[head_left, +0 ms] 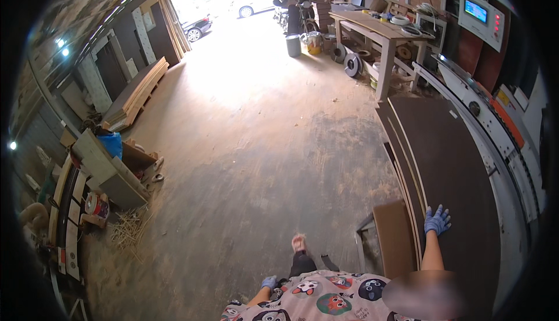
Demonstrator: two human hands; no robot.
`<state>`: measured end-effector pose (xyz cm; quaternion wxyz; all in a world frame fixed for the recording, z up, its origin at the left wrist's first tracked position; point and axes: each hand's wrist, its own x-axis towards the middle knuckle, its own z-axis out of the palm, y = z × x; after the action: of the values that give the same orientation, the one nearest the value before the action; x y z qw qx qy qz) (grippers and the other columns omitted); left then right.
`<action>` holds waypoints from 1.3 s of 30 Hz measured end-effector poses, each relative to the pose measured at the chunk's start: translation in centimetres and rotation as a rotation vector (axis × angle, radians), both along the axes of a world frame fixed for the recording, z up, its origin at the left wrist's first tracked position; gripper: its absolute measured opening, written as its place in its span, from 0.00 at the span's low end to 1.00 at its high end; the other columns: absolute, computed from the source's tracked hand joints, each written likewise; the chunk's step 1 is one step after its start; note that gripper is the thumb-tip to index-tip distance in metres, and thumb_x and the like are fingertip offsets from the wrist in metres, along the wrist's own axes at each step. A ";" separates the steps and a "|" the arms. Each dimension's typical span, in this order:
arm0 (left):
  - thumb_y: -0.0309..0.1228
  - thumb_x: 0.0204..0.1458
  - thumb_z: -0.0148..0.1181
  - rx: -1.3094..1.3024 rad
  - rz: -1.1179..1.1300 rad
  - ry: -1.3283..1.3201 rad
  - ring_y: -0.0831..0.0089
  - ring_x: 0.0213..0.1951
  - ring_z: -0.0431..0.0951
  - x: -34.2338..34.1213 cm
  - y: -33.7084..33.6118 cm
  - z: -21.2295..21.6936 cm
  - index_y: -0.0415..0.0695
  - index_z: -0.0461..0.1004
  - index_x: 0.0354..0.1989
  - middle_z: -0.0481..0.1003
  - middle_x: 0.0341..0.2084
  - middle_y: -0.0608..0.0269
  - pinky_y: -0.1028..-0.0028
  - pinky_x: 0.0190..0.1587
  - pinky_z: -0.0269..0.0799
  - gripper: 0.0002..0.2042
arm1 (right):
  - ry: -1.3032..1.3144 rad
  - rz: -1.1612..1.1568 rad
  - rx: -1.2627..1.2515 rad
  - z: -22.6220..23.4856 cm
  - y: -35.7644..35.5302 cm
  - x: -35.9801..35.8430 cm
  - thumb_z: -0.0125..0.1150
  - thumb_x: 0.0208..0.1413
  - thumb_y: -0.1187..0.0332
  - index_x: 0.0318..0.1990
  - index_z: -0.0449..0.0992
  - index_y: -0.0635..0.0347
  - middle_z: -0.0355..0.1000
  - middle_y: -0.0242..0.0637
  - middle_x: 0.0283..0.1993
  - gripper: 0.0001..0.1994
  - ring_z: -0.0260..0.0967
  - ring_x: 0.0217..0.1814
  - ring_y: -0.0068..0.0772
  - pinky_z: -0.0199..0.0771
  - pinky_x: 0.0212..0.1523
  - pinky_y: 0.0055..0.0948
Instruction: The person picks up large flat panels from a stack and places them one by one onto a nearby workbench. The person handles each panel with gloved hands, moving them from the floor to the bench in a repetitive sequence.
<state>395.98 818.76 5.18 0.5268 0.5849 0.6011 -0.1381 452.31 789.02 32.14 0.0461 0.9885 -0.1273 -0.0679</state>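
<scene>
My right hand [437, 221], in a blue-grey glove, lies flat with its fingers spread near the left edge of a long dark brown board [448, 146]. That board is the top one of a stack, and the lighter edges of the boards below [402, 163] show along its left side. Down beside my body hangs my left hand [269, 283], gloved alike and apart from the boards. Its fingers are too small and partly hidden to make out. A brown padded seat or panel [396, 236] stands against the stack, close to my right forearm.
A long machine [489, 111] with a lit control panel [480, 18] runs along the right. Ahead stands a workbench [378, 24] with tape rolls. More stacked boards [137, 94], a scrap-filled wooden box [113, 163] and scattered wood strips [129, 230] line the left side of the dusty floor [250, 163].
</scene>
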 end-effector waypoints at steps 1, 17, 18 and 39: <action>0.44 0.55 0.49 0.109 -0.266 0.059 0.64 0.45 0.75 0.2 2.2 -1.4 0.43 0.72 0.49 0.75 0.45 0.55 0.66 0.47 0.70 0.20 | -0.004 0.008 0.015 0.1 2.4 1.9 0.30 0.55 0.34 0.68 0.46 0.36 0.38 0.35 0.73 0.35 0.35 0.74 0.45 0.32 0.69 0.51; 0.49 0.52 0.49 0.352 -0.398 -0.010 0.54 0.47 0.73 46.6 50.5 2.8 0.44 0.73 0.48 0.74 0.44 0.49 0.62 0.50 0.68 0.23 | -0.034 -0.297 -0.029 -1.3 19.9 22.7 0.34 0.54 0.33 0.68 0.45 0.36 0.38 0.37 0.73 0.37 0.35 0.73 0.48 0.33 0.68 0.53; 0.47 0.53 0.50 0.389 -0.306 -0.092 0.56 0.43 0.76 49.5 52.4 2.8 0.44 0.73 0.48 0.76 0.41 0.51 0.62 0.45 0.71 0.21 | -0.038 -0.287 -0.018 -1.1 20.9 24.4 0.34 0.54 0.33 0.68 0.45 0.36 0.38 0.38 0.73 0.37 0.35 0.73 0.48 0.33 0.68 0.53; 0.42 0.53 0.54 0.018 -0.387 0.027 0.73 0.19 0.70 89.6 62.7 5.1 0.41 0.75 0.35 0.73 0.21 0.63 0.69 0.21 0.67 0.15 | -0.105 -0.482 -0.076 -0.6 32.1 58.1 0.33 0.54 0.34 0.67 0.51 0.39 0.42 0.40 0.72 0.36 0.38 0.72 0.48 0.33 0.68 0.53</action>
<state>485.63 881.47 10.23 0.4772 0.6924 0.4855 -0.2391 510.46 821.14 31.54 0.0588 0.9292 -0.3641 -0.0209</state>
